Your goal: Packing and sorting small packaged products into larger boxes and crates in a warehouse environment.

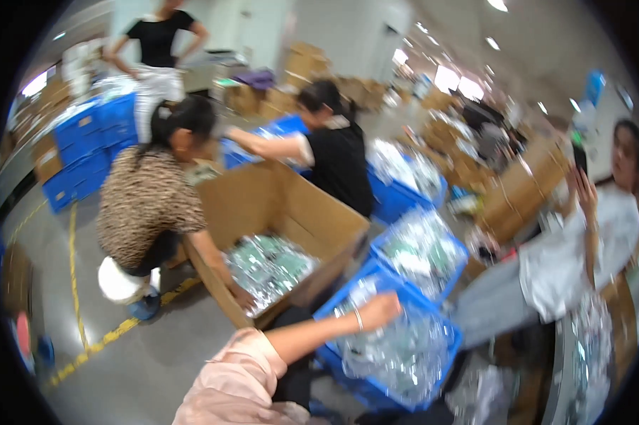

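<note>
My left hand (380,309), with a thin pale band at the wrist and a pink sleeve, reaches in from the lower edge. It hovers over a blue plastic crate (433,394) with its fingers curled closed; what they hold, if anything, is hidden and blurred. Inside that crate lie clear plastic bags (397,354) with greenish contents. Left of the crate stands a large open cardboard box (227,191), with more shiny bagged items (270,265) at its bottom. My right hand is out of view.
A crouching person (153,184) in a patterned top reaches into the box. Another in black (337,166) bends behind it. At right a person (589,234) holds up a phone. More blue crates (422,248) stand beyond mine. Yellow lines (100,343) mark the floor.
</note>
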`<state>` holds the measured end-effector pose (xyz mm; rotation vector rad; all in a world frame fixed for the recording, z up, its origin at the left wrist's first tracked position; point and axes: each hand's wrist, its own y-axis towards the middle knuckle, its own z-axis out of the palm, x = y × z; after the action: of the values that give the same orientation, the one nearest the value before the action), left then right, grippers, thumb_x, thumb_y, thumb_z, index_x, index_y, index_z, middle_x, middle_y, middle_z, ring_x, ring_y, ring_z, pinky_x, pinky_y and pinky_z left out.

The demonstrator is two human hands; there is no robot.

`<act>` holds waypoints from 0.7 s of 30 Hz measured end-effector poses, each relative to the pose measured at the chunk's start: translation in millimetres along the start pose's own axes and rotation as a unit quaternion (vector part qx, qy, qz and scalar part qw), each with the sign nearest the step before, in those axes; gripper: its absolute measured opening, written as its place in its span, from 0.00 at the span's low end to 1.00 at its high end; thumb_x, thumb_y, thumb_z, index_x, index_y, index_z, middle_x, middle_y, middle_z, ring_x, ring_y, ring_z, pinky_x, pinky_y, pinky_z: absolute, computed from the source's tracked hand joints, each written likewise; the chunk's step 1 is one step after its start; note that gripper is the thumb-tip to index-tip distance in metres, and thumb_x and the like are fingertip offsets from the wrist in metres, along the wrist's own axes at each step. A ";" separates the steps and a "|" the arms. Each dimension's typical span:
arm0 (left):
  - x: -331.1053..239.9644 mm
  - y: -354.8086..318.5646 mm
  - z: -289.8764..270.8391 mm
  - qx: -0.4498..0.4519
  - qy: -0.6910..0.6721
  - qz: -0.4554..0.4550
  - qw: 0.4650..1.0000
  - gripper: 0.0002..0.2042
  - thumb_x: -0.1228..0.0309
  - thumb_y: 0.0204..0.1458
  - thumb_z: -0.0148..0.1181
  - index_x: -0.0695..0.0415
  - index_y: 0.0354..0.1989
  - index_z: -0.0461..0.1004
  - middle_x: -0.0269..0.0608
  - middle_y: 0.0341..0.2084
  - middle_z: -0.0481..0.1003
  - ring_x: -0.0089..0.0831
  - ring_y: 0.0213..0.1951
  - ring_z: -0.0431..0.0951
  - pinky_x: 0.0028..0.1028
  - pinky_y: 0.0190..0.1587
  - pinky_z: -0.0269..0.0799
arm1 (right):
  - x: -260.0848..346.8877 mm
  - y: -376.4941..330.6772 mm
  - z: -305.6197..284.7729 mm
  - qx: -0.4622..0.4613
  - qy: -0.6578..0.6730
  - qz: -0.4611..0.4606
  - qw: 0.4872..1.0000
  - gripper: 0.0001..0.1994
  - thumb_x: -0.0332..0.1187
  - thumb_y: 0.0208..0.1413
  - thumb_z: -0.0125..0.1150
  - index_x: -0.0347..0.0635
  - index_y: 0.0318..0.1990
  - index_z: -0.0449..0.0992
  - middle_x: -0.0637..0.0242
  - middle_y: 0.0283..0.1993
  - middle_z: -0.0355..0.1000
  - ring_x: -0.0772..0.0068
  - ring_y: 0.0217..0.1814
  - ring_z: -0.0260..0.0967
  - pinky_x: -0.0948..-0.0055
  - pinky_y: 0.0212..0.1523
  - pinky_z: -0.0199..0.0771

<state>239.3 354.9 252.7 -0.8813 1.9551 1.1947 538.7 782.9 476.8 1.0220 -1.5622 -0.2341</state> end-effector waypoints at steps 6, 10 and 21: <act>-37.5 59.4 -19.8 0.010 0.016 -0.060 0.998 0.11 0.66 0.48 0.53 0.61 0.22 0.65 0.35 0.11 0.65 0.20 0.17 0.62 0.24 0.21 0.60 | 68.6 -87.1 84.1 0.170 0.095 0.033 0.980 0.18 0.24 0.45 0.53 0.46 0.45 0.59 0.64 0.40 0.63 0.77 0.30 0.65 0.85 0.22 0.66; -45.8 56.8 -9.4 0.010 0.049 -0.064 0.997 0.11 0.67 0.48 0.52 0.62 0.23 0.65 0.43 0.12 0.67 0.30 0.16 0.66 0.28 0.21 0.61 | 60.0 -112.7 193.9 0.404 0.237 0.150 0.871 0.16 0.20 0.45 0.54 0.43 0.42 0.62 0.60 0.43 0.62 0.68 0.36 0.70 0.78 0.26 0.74; -2.1 36.4 51.6 0.073 0.070 -0.099 0.990 0.08 0.71 0.47 0.51 0.63 0.24 0.65 0.53 0.18 0.70 0.50 0.25 0.72 0.39 0.27 0.65 | -24.7 -184.9 361.1 0.430 0.002 0.005 0.903 0.13 0.27 0.38 0.57 0.39 0.35 0.71 0.54 0.34 0.64 0.54 0.36 0.63 0.65 0.37 0.64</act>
<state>220.8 415.3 252.9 -1.0781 1.9835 0.8858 306.4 552.4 235.8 1.6798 -1.6878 0.5230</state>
